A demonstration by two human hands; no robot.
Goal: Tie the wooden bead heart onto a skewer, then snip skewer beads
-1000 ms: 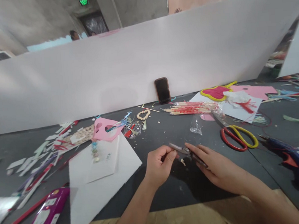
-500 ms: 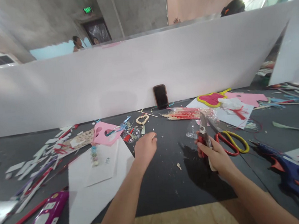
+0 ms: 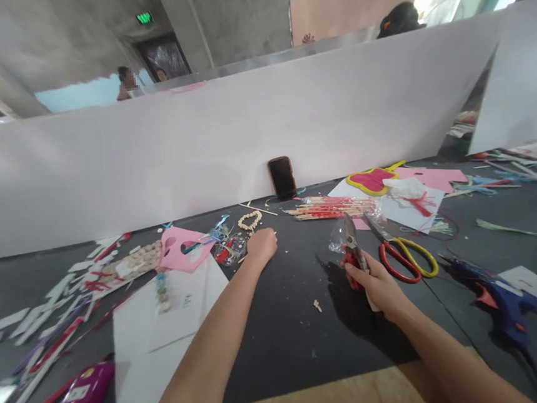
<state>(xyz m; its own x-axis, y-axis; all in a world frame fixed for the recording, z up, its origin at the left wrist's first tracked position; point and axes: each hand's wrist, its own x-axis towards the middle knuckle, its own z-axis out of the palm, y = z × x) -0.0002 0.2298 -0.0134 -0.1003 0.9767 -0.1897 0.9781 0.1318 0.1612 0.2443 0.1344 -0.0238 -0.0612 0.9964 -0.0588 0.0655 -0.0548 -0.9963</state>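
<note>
Cutout: one pink foam cutout (image 3: pixel 179 252), well left of the hands.
Left hand (image 3: pixel 262 246): curled closed, nothing showing in it, on the dark table (image 3: pixel 286 350), just below one bead ring (image 3: pixel 250 220).
Right hand (image 3: pixel 377 286): fingers clamped around the shears.
Shears (image 3: pixel 352 250): one pair, red handles in the fist, steel blades pointing up.
Scissors (image 3: pixel 408 261): one pair, red and yellow handles, just right of the right hand.
Glue gun (image 3: pixel 495 297): one, blue, farther right.
</note>
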